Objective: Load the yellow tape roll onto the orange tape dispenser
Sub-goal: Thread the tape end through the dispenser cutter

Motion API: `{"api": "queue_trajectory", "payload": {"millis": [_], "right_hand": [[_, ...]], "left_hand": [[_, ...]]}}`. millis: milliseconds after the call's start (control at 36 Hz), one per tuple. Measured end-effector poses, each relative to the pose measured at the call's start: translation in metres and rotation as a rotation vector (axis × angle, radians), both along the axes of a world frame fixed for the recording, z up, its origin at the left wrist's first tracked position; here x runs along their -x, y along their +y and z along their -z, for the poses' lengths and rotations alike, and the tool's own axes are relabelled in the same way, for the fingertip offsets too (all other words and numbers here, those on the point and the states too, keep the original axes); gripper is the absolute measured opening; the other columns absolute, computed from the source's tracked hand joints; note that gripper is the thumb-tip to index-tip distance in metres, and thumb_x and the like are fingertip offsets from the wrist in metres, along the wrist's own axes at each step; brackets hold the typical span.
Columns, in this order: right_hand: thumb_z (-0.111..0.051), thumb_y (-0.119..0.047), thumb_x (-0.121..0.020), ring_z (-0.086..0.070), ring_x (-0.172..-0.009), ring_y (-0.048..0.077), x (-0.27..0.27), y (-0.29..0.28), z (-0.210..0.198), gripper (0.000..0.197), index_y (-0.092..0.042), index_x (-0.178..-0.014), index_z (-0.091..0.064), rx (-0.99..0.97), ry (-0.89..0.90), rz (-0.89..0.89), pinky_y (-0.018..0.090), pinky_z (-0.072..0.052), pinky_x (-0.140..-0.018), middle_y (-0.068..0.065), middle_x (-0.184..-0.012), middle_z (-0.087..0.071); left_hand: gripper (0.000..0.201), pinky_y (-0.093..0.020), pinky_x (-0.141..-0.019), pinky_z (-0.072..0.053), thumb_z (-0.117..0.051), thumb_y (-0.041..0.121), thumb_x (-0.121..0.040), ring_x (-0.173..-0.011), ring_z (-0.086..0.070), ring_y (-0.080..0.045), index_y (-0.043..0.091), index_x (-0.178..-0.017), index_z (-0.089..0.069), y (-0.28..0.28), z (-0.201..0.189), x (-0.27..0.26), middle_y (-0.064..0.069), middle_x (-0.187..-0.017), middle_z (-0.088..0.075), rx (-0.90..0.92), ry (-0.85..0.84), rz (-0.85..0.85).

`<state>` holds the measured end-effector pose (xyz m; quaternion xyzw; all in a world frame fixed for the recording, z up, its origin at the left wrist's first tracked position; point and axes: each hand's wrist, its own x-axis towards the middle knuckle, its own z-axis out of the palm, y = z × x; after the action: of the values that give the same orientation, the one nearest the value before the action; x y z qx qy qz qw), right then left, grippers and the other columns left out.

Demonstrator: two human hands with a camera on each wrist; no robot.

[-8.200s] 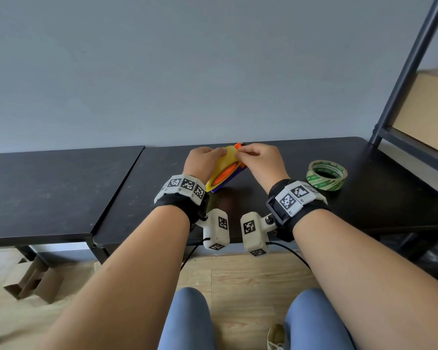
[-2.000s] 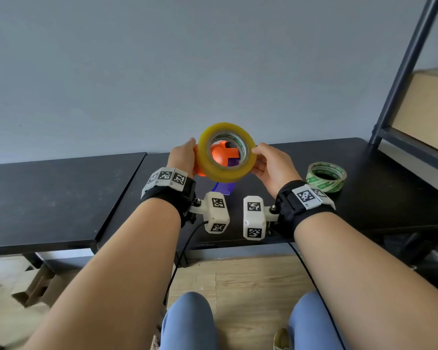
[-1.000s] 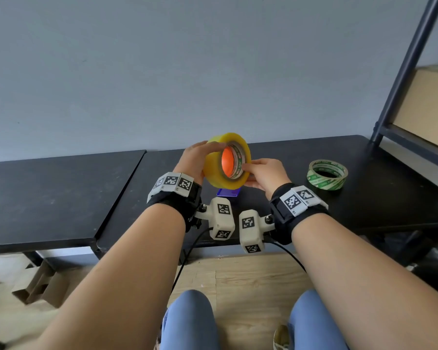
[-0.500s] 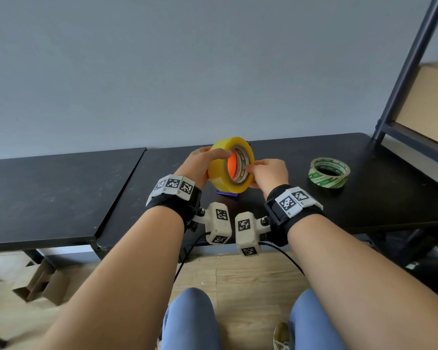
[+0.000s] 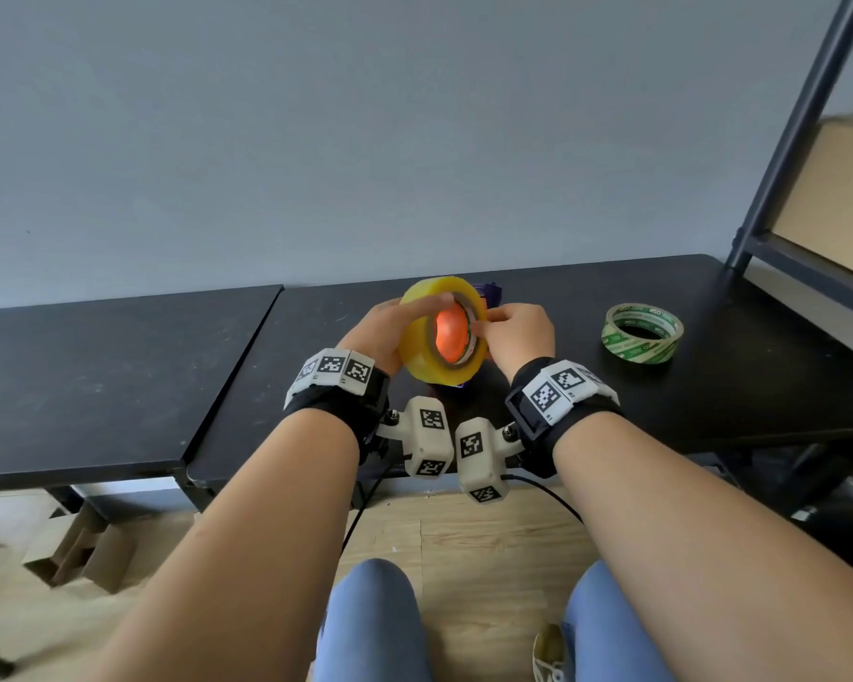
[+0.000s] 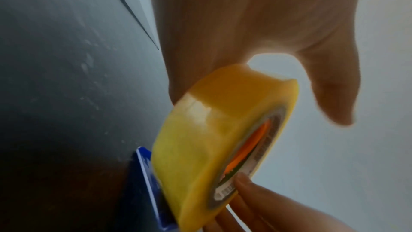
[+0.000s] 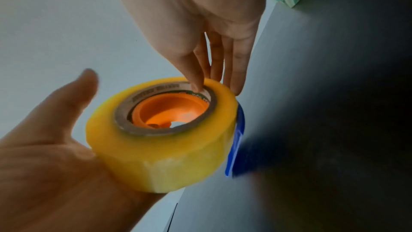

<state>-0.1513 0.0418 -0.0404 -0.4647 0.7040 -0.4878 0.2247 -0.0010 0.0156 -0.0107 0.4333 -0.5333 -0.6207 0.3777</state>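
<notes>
While the black table (image 5: 661,386) fills the width of my head view, I take it as my landmark: its near edge runs just under both wrists, and a seam splits it from a second black top (image 5: 94,386) on the left. Off the table's right end a dark shelf frame (image 5: 803,115) rises, with a cardboard box (image 5: 838,199) on its shelf. Below the near edge I see wood floor and my blue-clad knees.

Over the middle of the table, clear of the surface as far as I can tell, I have the yellow tape roll (image 5: 417,347) standing on edge, its open face turned toward my right. The orange hub of the orange tape dispenser (image 7: 169,110) sits inside the roll's cardboard core, with a sliver of gap at the core's lower rim. A blue plate (image 7: 236,140) lies flat against the roll's far face, edge down toward the table.

My left hand (image 5: 380,332) cups the roll's rim, palm against it, thumb out straight and off the tape. My right hand (image 5: 520,332) has straight fingers (image 7: 200,73) pressing on the core's edge, not curled round anything.

Toward the table's right end, well apart from my hands, lies a green-printed tape roll (image 5: 642,332), with bare table between.
</notes>
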Motion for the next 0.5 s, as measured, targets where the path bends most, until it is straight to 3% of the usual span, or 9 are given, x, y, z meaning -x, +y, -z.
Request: {"api": "queue_trajectory", "payload": {"millis": [83,139,194,333,389,444,500], "right_hand": [[-0.069,-0.024,-0.084,-0.069,-0.084,0.027,0.001,-0.003,0.004,0.01,-0.018,-0.083,-0.077,-0.01,0.016,-0.001,0.038,-0.056,-0.081,0.006,-0.084,-0.075],[-0.07,-0.024,-0.084,-0.068,-0.088,0.027,0.001,-0.004,0.006,0.011,-0.018,-0.089,-0.077,0.003,0.0,-0.003,0.04,-0.055,-0.084,0.005,-0.089,-0.075],[-0.071,-0.026,-0.084,-0.067,-0.092,0.026,0.002,-0.006,0.006,0.016,-0.017,-0.095,-0.076,0.011,-0.018,-0.01,0.04,-0.053,-0.087,0.005,-0.095,-0.074],[-0.069,-0.017,-0.084,-0.064,-0.095,0.026,0.003,-0.006,0.002,0.006,-0.017,-0.09,-0.071,-0.014,-0.199,-0.042,0.047,-0.052,-0.094,0.004,-0.092,-0.069],[-0.063,-0.008,-0.086,-0.063,-0.103,0.03,0.005,-0.007,-0.001,0.011,-0.016,-0.088,-0.069,-0.024,-0.329,-0.039,0.046,-0.05,-0.098,0.005,-0.096,-0.067],[-0.054,-0.005,-0.089,-0.064,-0.105,0.033,0.007,-0.01,-0.004,0.017,-0.006,-0.097,-0.069,-0.042,-0.435,-0.03,0.046,-0.051,-0.099,0.012,-0.102,-0.066],[-0.051,-0.006,-0.091,-0.066,-0.105,0.032,0.01,-0.014,-0.007,0.015,-0.004,-0.09,-0.066,-0.099,-0.522,-0.017,0.045,-0.052,-0.098,0.018,-0.112,-0.069]], "left_hand": [[0.06,-0.048,-0.09,-0.054,-0.079,0.019,-0.055,-0.1,-0.066,-0.035,0.008,-0.113,-0.068,-0.005,0.004,0.001,-0.017,-0.106,-0.07,0.077,-0.155,-0.034],[0.07,-0.052,-0.094,-0.053,-0.08,0.023,-0.043,-0.104,-0.066,-0.036,0.013,-0.111,-0.069,-0.008,0.006,0.0,-0.016,-0.109,-0.071,0.11,-0.214,-0.035],[0.084,-0.052,-0.096,-0.052,-0.081,0.025,-0.037,-0.107,-0.065,-0.033,0.019,-0.12,-0.066,-0.012,0.007,-0.001,-0.011,-0.112,-0.071,0.136,-0.263,-0.024],[0.09,-0.05,-0.098,-0.051,-0.079,0.014,-0.048,-0.112,-0.061,-0.026,0.03,-0.134,-0.053,-0.003,-0.001,-0.001,-0.002,-0.12,-0.065,0.21,-0.378,0.009],[0.089,-0.05,-0.098,-0.051,-0.08,0.01,-0.053,-0.112,-0.06,-0.026,0.031,-0.134,-0.052,0.0,-0.002,0.0,-0.002,-0.121,-0.064,0.243,-0.403,0.017],[0.084,-0.048,-0.098,-0.051,-0.081,0.005,-0.06,-0.112,-0.059,-0.026,0.031,-0.135,-0.051,0.001,-0.003,0.001,-0.002,-0.122,-0.063,0.284,-0.441,0.017],[0.083,-0.045,-0.097,-0.051,-0.081,0.004,-0.065,-0.112,-0.058,-0.024,0.03,-0.137,-0.05,0.0,-0.002,0.002,-0.001,-0.123,-0.061,0.327,-0.483,0.019]]}}
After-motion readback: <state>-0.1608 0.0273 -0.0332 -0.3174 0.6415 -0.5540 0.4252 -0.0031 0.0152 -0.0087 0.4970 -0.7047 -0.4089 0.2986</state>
